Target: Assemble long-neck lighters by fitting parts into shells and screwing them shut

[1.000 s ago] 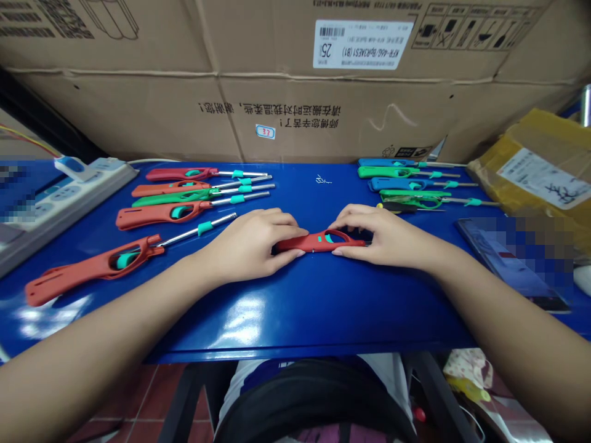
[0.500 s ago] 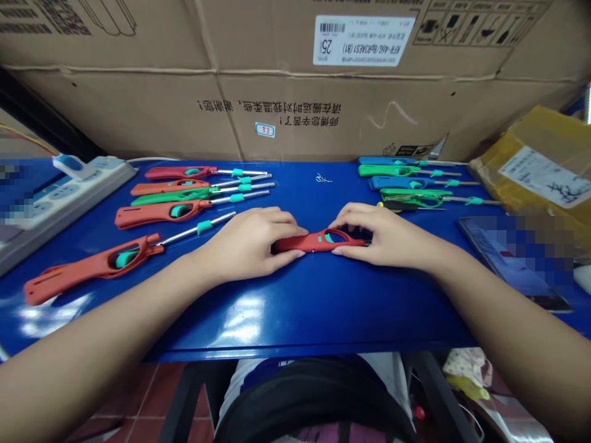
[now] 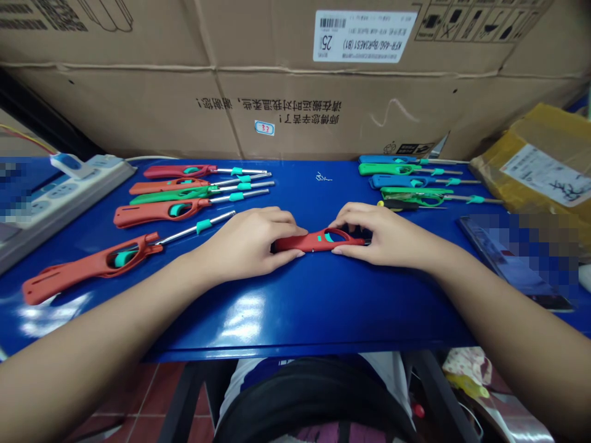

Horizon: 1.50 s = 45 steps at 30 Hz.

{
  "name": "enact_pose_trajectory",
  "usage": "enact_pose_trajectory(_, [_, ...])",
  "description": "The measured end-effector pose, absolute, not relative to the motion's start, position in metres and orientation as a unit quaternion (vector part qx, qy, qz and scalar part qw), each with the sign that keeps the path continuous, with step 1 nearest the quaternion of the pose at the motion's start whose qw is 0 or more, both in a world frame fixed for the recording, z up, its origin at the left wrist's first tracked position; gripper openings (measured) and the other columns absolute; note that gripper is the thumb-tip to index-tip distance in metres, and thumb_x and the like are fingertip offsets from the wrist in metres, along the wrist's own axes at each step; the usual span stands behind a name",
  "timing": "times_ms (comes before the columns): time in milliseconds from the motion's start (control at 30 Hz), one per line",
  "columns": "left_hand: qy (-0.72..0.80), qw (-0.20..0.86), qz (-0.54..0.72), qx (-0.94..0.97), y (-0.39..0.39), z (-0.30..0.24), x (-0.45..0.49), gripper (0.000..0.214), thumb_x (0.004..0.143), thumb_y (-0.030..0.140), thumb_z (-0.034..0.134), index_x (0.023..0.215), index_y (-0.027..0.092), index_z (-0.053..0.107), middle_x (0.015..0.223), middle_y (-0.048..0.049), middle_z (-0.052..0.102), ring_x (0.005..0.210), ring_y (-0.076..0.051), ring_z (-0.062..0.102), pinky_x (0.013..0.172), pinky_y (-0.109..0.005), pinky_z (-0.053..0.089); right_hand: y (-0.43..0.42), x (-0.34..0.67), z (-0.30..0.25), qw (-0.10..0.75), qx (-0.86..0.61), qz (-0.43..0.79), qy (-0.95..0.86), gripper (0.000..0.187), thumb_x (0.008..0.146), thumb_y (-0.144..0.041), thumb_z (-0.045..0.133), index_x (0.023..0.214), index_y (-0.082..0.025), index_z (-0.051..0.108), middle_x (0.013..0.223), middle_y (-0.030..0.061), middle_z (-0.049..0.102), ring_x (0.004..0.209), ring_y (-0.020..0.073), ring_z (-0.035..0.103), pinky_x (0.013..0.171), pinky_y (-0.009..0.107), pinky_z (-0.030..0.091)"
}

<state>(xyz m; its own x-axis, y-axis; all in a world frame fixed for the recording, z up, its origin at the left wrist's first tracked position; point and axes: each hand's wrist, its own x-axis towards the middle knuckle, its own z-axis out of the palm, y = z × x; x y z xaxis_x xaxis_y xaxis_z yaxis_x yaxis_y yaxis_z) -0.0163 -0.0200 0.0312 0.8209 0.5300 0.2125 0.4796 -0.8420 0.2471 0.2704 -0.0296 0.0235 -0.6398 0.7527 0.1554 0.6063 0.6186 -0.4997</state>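
Note:
A red gas lighter (image 3: 316, 242) with a teal trigger lies level at the middle of the blue table, gripped from both ends. My left hand (image 3: 256, 243) is closed round its handle end, thumb and fingers on opposite sides. At the other end, my right hand (image 3: 376, 234) pinches the body beside the trigger loop; its palm side hides the metal tube. Left of my hands, an orange lighter (image 3: 92, 267) lies aslant near my left forearm. Beyond it, several red, orange and green lighters (image 3: 161, 212) lie in a row.
Blue and green lighters (image 3: 401, 181) lie at the back right, with a small screwdriver (image 3: 399, 204) in front. A phone (image 3: 512, 264) and a taped parcel (image 3: 545, 160) are at the right. A power strip (image 3: 69, 194) runs along the left. A large carton (image 3: 277, 55) stands behind.
Both hands and the red lighter between them stay practically where they were. Only a slight shift of the whole view shows.

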Motion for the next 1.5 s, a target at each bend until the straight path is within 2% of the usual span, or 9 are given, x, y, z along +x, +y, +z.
enact_pose_trajectory(367, [0.336,0.189,0.152,0.910,-0.023,0.034,-0.010,0.030,0.088,0.028,0.079,0.117,0.020,0.078,0.102,-0.0039,0.075,0.091,-0.020,0.070,0.074,-0.029,0.050,-0.031,0.266,0.023,0.186,-0.415,0.237,-0.859,0.028,0.083,-0.032,0.080,0.106,-0.017,0.073,0.094,0.0039,0.064,0.078,0.0169,0.057,0.070,0.031,0.047])
enact_pose_trajectory(567, [0.369,0.193,0.144,0.898,-0.027,0.036,-0.007,0.028,0.088,0.028,0.078,0.115,0.022,0.079,0.102,-0.0028,0.075,0.091,-0.021,0.069,0.074,-0.031,0.051,-0.033,0.264,0.024,0.182,-0.429,0.232,-0.854,0.027,0.082,-0.030,0.080,0.104,-0.017,0.074,0.092,0.0037,0.064,0.077,0.0168,0.057,0.069,0.030,0.045])
enact_pose_trajectory(900, [0.364,0.169,0.160,0.902,-0.029,0.031,-0.008,0.026,0.093,0.029,0.069,0.116,0.020,0.076,0.108,-0.0055,0.073,0.102,-0.024,0.068,0.084,-0.035,0.055,-0.033,0.265,0.024,0.185,-0.424,0.213,-0.861,0.025,0.085,-0.028,0.075,0.108,-0.018,0.072,0.097,0.0048,0.064,0.077,0.0163,0.057,0.068,0.029,0.044])
enact_pose_trajectory(1500, [0.349,0.136,0.167,0.912,-0.030,0.033,-0.010,0.025,0.091,0.029,0.069,0.113,0.021,0.076,0.109,-0.0053,0.074,0.100,-0.024,0.069,0.083,-0.035,0.055,-0.035,0.265,0.024,0.188,-0.418,0.205,-0.865,0.026,0.086,-0.029,0.072,0.110,-0.019,0.069,0.105,0.0064,0.066,0.083,0.0179,0.060,0.071,0.030,0.046])
